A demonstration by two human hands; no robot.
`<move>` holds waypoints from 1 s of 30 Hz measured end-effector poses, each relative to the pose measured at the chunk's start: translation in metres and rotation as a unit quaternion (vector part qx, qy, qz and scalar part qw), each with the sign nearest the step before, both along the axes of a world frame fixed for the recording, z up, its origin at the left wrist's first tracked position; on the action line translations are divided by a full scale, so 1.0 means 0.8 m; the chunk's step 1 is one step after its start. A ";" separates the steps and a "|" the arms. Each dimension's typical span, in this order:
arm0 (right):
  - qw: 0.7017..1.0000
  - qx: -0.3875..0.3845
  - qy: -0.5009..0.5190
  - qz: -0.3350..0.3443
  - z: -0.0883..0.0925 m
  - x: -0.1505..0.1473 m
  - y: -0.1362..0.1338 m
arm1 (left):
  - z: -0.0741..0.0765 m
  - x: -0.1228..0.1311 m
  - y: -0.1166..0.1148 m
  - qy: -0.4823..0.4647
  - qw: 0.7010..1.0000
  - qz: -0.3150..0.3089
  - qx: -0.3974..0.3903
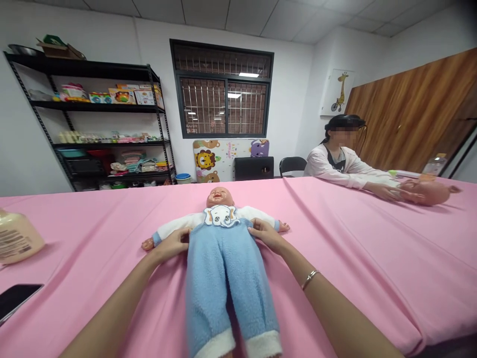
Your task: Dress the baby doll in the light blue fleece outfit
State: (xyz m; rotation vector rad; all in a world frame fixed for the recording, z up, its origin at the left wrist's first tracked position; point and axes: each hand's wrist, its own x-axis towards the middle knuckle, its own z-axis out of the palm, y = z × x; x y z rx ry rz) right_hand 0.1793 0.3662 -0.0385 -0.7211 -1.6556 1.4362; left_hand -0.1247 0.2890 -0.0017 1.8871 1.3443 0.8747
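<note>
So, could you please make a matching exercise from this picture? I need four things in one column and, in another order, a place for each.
Things:
1. blue fleece overalls
2. left hand
3. silver bangle
4. co-worker's hands

Places:
A. around the right forearm
B. on the baby doll lying on the pink cloth
C. on a second doll at the far right
D. against the doll's white sleeve

Pairs: 1-B, 2-D, 3-A, 4-C
</note>
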 end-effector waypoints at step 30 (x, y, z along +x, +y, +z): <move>0.703 0.640 -0.311 0.018 0.007 -0.093 -0.231 | -0.028 0.000 0.024 -0.013 0.972 0.191 0.135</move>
